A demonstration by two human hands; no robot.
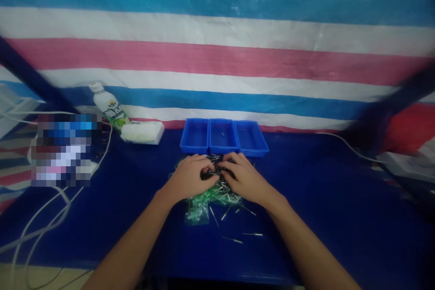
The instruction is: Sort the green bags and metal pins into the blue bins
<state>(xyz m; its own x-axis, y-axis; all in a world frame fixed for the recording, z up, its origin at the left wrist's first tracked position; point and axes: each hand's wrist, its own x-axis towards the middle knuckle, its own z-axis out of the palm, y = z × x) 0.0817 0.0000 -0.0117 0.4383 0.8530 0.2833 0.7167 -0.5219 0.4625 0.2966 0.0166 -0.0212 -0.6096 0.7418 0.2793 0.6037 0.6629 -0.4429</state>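
Observation:
Both of my hands rest on a heap of small dark parts with thin metal leads [217, 176] lying on green strips [199, 206] in the middle of the blue table [306, 199]. My left hand [190, 176] has its fingers curled into the heap. My right hand [243, 177] is curled the same way, fingertips meeting the left. What the fingers pinch is hidden. Several loose metal pins [234, 239] lie in front of the heap.
Three blue bins [222, 137] stand side by side just behind the heap; the middle one holds a small part. A white bottle [108, 109] and a white pack [142, 132] sit at back left. White cables [47, 222] trail on the left. A striped tarp [217, 54] hangs behind.

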